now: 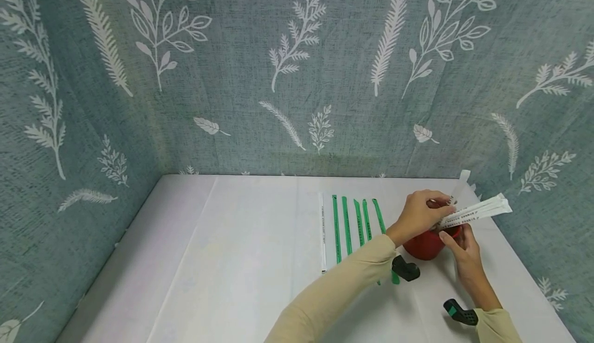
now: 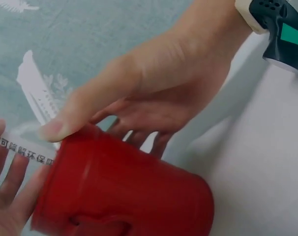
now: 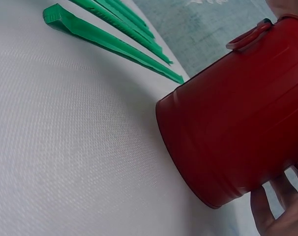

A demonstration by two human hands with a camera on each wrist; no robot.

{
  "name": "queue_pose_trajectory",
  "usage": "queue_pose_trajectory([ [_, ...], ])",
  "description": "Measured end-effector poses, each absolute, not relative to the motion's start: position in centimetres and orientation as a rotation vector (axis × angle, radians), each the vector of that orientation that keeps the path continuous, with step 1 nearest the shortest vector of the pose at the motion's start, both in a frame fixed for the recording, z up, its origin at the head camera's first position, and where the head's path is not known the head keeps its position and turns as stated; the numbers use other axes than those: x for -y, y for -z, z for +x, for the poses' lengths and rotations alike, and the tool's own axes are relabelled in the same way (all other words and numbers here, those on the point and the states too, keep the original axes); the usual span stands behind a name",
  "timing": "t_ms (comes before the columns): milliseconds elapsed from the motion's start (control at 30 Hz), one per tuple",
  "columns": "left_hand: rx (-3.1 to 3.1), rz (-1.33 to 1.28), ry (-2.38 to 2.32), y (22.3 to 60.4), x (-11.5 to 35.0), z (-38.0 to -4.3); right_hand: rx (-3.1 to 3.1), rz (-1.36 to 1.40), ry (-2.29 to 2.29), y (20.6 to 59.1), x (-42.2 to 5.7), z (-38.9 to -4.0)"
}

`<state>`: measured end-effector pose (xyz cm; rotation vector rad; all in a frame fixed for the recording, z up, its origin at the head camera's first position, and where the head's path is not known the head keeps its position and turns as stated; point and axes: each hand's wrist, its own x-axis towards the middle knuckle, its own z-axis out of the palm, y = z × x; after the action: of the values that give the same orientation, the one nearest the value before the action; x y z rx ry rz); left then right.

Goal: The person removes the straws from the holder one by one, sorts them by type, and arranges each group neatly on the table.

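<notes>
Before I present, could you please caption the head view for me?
Right hand holds a red bucket; left hand touches white packets.

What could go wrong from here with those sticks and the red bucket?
The white sticks lean far out of the red bucket, so they might slip out. The left hand and right hand are both at its rim; a bump could tip it. The left sleeve crosses above the green sticks and may nudge them.
</notes>
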<state>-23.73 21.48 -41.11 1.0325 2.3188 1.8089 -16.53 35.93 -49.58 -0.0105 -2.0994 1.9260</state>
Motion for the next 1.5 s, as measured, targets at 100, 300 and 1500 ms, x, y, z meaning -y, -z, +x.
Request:
queue_pose_trajectory([
  [100, -2.306, 1.011, -1.855, 40.8, -20.9, -23.8, 2.093, -0.031, -1.930, 49.6, -35.9, -16.5],
  [300, -2.296, 1.006, -1.947, 39.9, -19.8, -24.2, 2.122, -0.085, -1.911, 49.6, -36.0, -16.5],
  [1500, -1.932, 0.847, -2.438, 34.8, -9.7, -23.1, 2.064, -0.032, -1.951, 49.6, -35.5, -16.3],
])
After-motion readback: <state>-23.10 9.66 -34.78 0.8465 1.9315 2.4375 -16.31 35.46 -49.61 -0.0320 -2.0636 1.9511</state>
